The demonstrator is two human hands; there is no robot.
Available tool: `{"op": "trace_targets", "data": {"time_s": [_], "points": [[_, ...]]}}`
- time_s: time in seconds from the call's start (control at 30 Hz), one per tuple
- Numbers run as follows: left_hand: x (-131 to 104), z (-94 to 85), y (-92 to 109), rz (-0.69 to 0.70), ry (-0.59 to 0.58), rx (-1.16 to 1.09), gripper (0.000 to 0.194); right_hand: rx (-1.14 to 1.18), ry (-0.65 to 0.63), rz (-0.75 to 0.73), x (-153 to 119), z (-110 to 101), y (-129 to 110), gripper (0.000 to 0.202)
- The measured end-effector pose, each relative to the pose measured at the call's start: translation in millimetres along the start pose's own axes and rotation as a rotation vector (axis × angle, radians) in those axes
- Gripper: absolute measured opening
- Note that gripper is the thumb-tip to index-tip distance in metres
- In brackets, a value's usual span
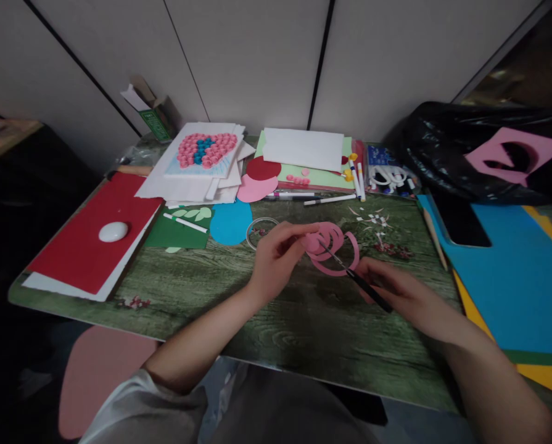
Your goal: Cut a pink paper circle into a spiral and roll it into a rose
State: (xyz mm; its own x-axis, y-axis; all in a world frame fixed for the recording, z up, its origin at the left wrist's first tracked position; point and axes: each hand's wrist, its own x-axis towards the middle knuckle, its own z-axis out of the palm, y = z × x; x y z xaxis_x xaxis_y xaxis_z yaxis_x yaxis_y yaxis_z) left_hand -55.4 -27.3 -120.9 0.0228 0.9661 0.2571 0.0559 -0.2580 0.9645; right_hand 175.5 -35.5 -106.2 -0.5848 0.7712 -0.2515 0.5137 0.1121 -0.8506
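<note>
Near the table's middle, my left hand (278, 256) is closed in a pinch on a pink paper spiral (335, 266), whose loops hang to the right of the fingertips. My right hand (396, 290) grips black-handled scissors (370, 290). Their metal blades point up and left into the spiral, close to my left fingertips. The fingers of the right hand partly hide the handle, and the blade tips meet the paper. Behind my left wrist lie a clear ring (252, 234) and a blue paper circle (232, 222).
Farther back stand a picture with pink and blue paper rolls (206, 151), markers (329, 200) and a pouch (391, 172). At left, a white mouse (113, 232) rests on red paper (86, 246). At right are a phone (458, 216), blue paper (525, 283) and a black bag (433, 148).
</note>
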Motion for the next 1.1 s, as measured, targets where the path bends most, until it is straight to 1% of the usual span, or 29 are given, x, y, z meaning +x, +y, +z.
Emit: {"op": "trace_targets", "data": {"time_s": [0.17, 0.27, 0.33, 0.43, 0.7, 0.97, 1.1], "points": [[0.5, 4.4, 1.9, -0.045, 0.061, -0.061, 0.022, 0.033, 0.062, -0.003, -0.4, 3.0, 2.5, 0.019], [1.2, 6.9, 2.7, -0.068, 0.111, -0.094, 0.018, 0.056, 0.074, -0.009, 0.2, 5.5, 4.3, 0.018], [1.8, 7.7, 3.5, -0.095, 0.123, -0.11, 0.015, 0.064, 0.079, -0.017, 0.8, 6.3, 4.8, 0.018], [2.2, 7.5, 4.7, -0.111, 0.121, -0.11, 0.012, 0.072, 0.075, -0.018, 1.6, 6.5, 3.7, 0.017], [0.2, 5.6, 2.6, -0.074, 0.081, -0.002, 0.01, 0.083, 0.091, -0.005, 1.4, 7.6, -0.1, 0.018], [0.2, 3.9, 2.4, -0.044, 0.06, 0.028, 0.011, 0.046, 0.039, 0.001, 0.2, 3.9, 0.7, 0.016], [1.0, 1.9, 3.0, -0.001, 0.037, 0.046, 0.014, 0.002, 0.017, 0.004, -1.5, 0.5, 0.6, 0.018]]}}
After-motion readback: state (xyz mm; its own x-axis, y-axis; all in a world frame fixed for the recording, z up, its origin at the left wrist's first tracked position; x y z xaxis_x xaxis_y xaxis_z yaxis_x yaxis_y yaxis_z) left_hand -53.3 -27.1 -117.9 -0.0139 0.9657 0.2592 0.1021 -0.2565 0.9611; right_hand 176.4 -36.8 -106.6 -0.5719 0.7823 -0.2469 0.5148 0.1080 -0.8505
